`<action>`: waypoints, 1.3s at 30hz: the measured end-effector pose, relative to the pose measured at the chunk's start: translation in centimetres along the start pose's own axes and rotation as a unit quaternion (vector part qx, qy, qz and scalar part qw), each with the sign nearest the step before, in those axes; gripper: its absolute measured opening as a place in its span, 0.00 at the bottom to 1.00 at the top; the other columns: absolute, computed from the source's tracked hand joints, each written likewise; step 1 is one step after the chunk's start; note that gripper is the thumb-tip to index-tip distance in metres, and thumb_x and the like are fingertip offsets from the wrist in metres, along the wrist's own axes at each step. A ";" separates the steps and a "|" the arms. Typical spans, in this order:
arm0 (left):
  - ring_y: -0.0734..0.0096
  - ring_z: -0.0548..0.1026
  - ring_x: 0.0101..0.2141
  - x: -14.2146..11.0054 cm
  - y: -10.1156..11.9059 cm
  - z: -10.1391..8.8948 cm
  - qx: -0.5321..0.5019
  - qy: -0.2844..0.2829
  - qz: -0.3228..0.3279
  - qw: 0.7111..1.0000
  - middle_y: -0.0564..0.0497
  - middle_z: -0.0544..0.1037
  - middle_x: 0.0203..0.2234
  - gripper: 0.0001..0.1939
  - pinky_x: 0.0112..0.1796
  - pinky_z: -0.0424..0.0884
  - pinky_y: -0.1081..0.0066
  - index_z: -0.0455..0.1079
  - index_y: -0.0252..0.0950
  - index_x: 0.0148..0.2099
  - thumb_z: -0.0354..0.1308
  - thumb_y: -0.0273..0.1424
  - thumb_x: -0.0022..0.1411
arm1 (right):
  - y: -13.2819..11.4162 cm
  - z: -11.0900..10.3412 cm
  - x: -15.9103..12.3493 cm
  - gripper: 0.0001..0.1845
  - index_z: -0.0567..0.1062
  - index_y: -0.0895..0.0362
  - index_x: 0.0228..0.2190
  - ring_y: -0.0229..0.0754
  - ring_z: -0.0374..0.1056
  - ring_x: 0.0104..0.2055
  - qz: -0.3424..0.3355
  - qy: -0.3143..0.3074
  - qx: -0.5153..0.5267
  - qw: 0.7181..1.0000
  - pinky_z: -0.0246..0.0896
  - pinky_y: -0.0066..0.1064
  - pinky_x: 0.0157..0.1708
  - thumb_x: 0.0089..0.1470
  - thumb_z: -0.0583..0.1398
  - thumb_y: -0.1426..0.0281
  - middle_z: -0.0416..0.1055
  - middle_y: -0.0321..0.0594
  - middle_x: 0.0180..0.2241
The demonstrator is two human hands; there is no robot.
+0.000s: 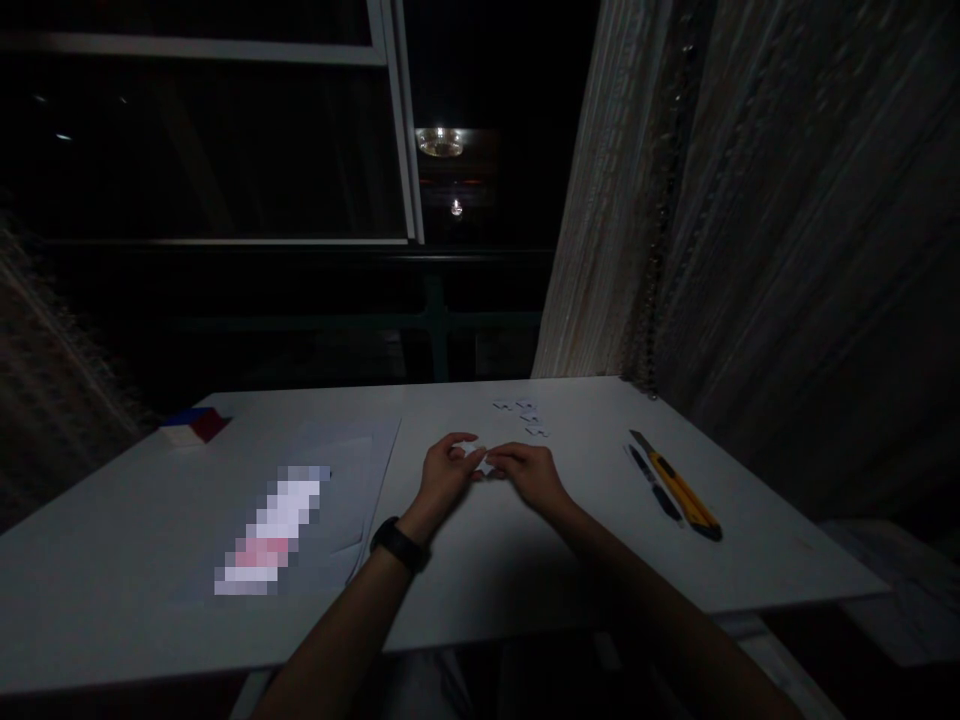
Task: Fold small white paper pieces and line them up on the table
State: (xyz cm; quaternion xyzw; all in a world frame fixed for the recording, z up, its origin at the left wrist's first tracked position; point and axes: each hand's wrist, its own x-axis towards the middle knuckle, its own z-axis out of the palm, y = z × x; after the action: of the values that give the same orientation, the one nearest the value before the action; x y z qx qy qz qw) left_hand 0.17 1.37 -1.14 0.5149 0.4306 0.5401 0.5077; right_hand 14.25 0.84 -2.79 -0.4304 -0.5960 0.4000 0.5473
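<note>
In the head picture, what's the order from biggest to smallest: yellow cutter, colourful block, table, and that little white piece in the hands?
1. Table
2. Yellow cutter
3. Colourful block, though it's farther away than the cutter
4. Little white piece, partly hidden

Upper limbs: 2 observed, both bare along the visible length, as far as the lower edge of view. Left hand (448, 470): ungloved, slender fingers. Right hand (532, 472): ungloved, of similar build. Left forearm (341, 625): slim, narrowing toward the wrist. Right forearm (649, 580): slim, same taper. Worn items: 1 black wristband (401, 546) on the left wrist, broad and smooth, dull in finish, standing slightly proud of the wrist's outline at the outer side. Markings and fastening on the wristband: too dark to make out. Fingernail detail: too small to assess.
</note>
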 end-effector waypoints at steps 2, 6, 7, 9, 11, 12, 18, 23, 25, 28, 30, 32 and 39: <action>0.83 0.59 0.12 0.0 0.1 0.0 0.010 0.015 0.010 1.000 0.63 0.57 0.10 0.21 0.18 0.67 0.76 0.69 0.31 0.34 0.65 0.36 0.37 | -0.2 0.0 -0.1 0.07 0.76 0.56 0.24 0.39 0.69 0.26 -0.017 -0.007 -0.022 1.000 0.66 0.30 0.28 0.41 0.60 0.67 0.73 0.36 0.22; 0.85 0.57 0.13 -0.2 0.2 0.1 -0.005 0.013 0.007 1.000 0.63 0.57 0.10 0.17 0.20 0.69 0.76 0.69 0.31 0.30 0.65 0.35 0.37 | -0.6 0.0 -0.1 0.06 0.76 0.57 0.23 0.38 0.69 0.24 -0.031 0.012 -0.036 0.999 0.64 0.28 0.27 0.42 0.59 0.68 0.73 0.35 0.22; 0.85 0.58 0.13 -0.2 0.2 0.1 -0.016 0.005 0.002 1.000 0.62 0.57 0.10 0.16 0.21 0.70 0.74 0.68 0.31 0.29 0.65 0.35 0.38 | -0.6 0.0 -0.1 0.06 0.75 0.57 0.23 0.37 0.68 0.24 -0.033 0.018 -0.035 0.999 0.63 0.27 0.27 0.41 0.59 0.68 0.72 0.35 0.21; 0.85 0.58 0.14 -0.3 0.1 0.2 -0.037 -0.012 -0.010 0.999 0.62 0.58 0.11 0.15 0.22 0.71 0.72 0.67 0.32 0.27 0.65 0.35 0.38 | -0.5 -0.1 0.1 0.05 0.75 0.57 0.23 0.37 0.68 0.24 -0.039 0.026 -0.034 0.998 0.62 0.27 0.27 0.41 0.60 0.68 0.72 0.35 0.21; 0.84 0.59 0.14 -0.4 -0.1 0.2 -0.054 -0.021 -0.018 0.998 0.63 0.57 0.11 0.15 0.23 0.72 0.69 0.65 0.32 0.27 0.65 0.36 0.38 | -0.3 -0.3 0.3 0.05 0.75 0.58 0.22 0.37 0.68 0.24 -0.039 0.024 -0.030 0.999 0.62 0.27 0.27 0.40 0.61 0.68 0.72 0.36 0.21; 0.84 0.59 0.14 -0.4 -0.1 0.2 -0.060 -0.025 -0.021 0.998 0.63 0.56 0.11 0.15 0.23 0.72 0.68 0.65 0.33 0.26 0.64 0.36 0.39 | -0.2 -0.4 0.5 0.05 0.75 0.58 0.22 0.38 0.68 0.24 -0.032 0.021 -0.023 0.999 0.62 0.27 0.26 0.39 0.61 0.68 0.72 0.36 0.21; 0.81 0.62 0.15 -0.6 0.1 0.3 -0.013 -0.036 -0.013 0.999 0.61 0.61 0.12 0.14 0.22 0.70 0.70 0.63 0.33 0.29 0.62 0.36 0.43 | 0.1 -0.9 0.7 0.09 0.75 0.60 0.20 0.39 0.68 0.22 0.025 -0.005 0.027 0.999 0.62 0.29 0.25 0.33 0.65 0.67 0.72 0.38 0.19; 0.82 0.55 0.14 -0.8 0.1 0.3 0.162 0.015 0.087 0.983 0.62 0.55 0.11 0.10 0.17 0.58 0.80 0.67 0.34 0.29 0.59 0.35 0.45 | -0.1 -0.8 0.6 0.10 0.75 0.60 0.19 0.38 0.68 0.22 0.041 0.003 0.051 0.998 0.63 0.30 0.26 0.31 0.66 0.67 0.72 0.38 0.19; 0.81 0.57 0.15 -0.9 0.0 0.3 0.214 0.025 0.125 0.969 0.61 0.56 0.12 0.10 0.18 0.56 0.80 0.68 0.34 0.31 0.57 0.35 0.47 | -0.1 -0.7 0.6 0.09 0.74 0.60 0.18 0.38 0.67 0.22 0.045 0.014 0.059 0.997 0.63 0.31 0.26 0.31 0.66 0.67 0.72 0.38 0.19; 0.80 0.59 0.16 -1.1 -0.1 0.4 0.242 0.030 0.150 0.958 0.60 0.59 0.13 0.11 0.20 0.56 0.79 0.68 0.35 0.34 0.54 0.36 0.50 | 0.0 -0.5 0.6 0.08 0.74 0.60 0.17 0.37 0.66 0.20 0.047 0.031 0.065 0.996 0.63 0.31 0.24 0.30 0.65 0.68 0.71 0.36 0.17; 0.79 0.61 0.16 -1.3 -0.2 0.4 0.252 0.033 0.158 0.954 0.60 0.60 0.13 0.11 0.21 0.57 0.78 0.68 0.35 0.35 0.53 0.36 0.51 | 0.1 -0.3 0.6 0.07 0.73 0.59 0.16 0.37 0.66 0.19 0.046 0.043 0.064 0.996 0.62 0.30 0.22 0.31 0.65 0.69 0.70 0.36 0.16; 0.78 0.62 0.17 -1.4 -0.2 0.5 0.268 0.037 0.166 0.948 0.59 0.61 0.14 0.11 0.21 0.57 0.78 0.68 0.35 0.35 0.53 0.37 0.51 | 0.1 -0.2 0.5 0.05 0.73 0.59 0.16 0.37 0.65 0.19 0.044 0.058 0.061 0.995 0.62 0.30 0.22 0.31 0.64 0.71 0.70 0.35 0.16; 0.78 0.59 0.17 -1.5 -0.3 0.4 0.300 0.010 0.177 0.937 0.59 0.61 0.14 0.10 0.21 0.54 0.77 0.68 0.35 0.33 0.54 0.36 0.50 | 0.2 -0.3 0.6 0.04 0.71 0.59 0.14 0.35 0.64 0.19 0.053 0.063 0.097 0.992 0.60 0.28 0.21 0.30 0.63 0.73 0.69 0.35 0.16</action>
State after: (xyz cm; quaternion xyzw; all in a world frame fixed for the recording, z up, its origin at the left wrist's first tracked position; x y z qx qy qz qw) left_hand 0.55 -0.08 -1.61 0.7062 0.4794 0.4718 0.2211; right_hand 14.58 1.46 -2.74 -0.4306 -0.4956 0.4563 0.6006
